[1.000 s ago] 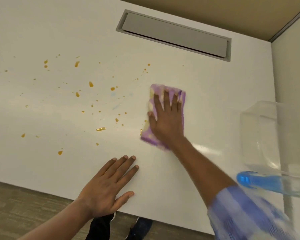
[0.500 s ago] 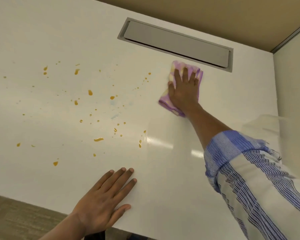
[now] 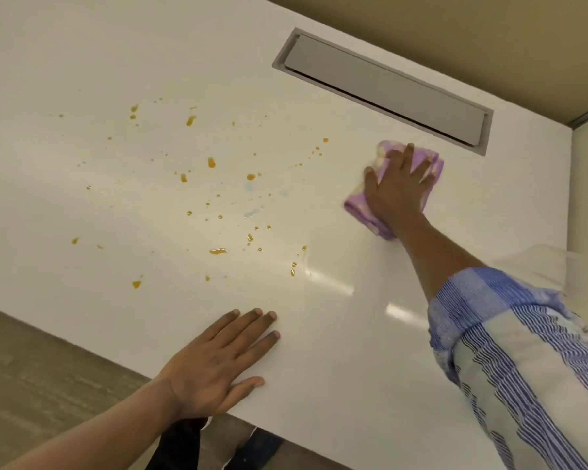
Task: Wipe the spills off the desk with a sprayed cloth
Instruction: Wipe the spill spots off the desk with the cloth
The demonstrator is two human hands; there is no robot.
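Spanning nearly the whole view, the white desk (image 3: pixel 370 368) is seen with its right part showing no drops and glossy with reflections, while its left and middle part is dotted with orange spills (image 3: pixel 218 251). A long grey cable hatch (image 3: pixel 384 86) is set into the far right of the top. A striped blue and white sleeve (image 3: pixel 523 361) is extended from the near right toward the far side. The left hand (image 3: pixel 214 364) is laid flat and open at the near edge, nothing being held, apparently as a brace. The right hand (image 3: pixel 396 188) is pressed flat, fingers spread, on the folded purple cloth (image 3: pixel 364 206), which is lying on the desk just near of the hatch and right of the spills. A few pale bluish droplets (image 3: pixel 252 212) are scattered among the orange ones.

The task is judged to be at an early stage: most visible spills remain unwiped to the left of the cloth, and further passes leftward are thought to be required.
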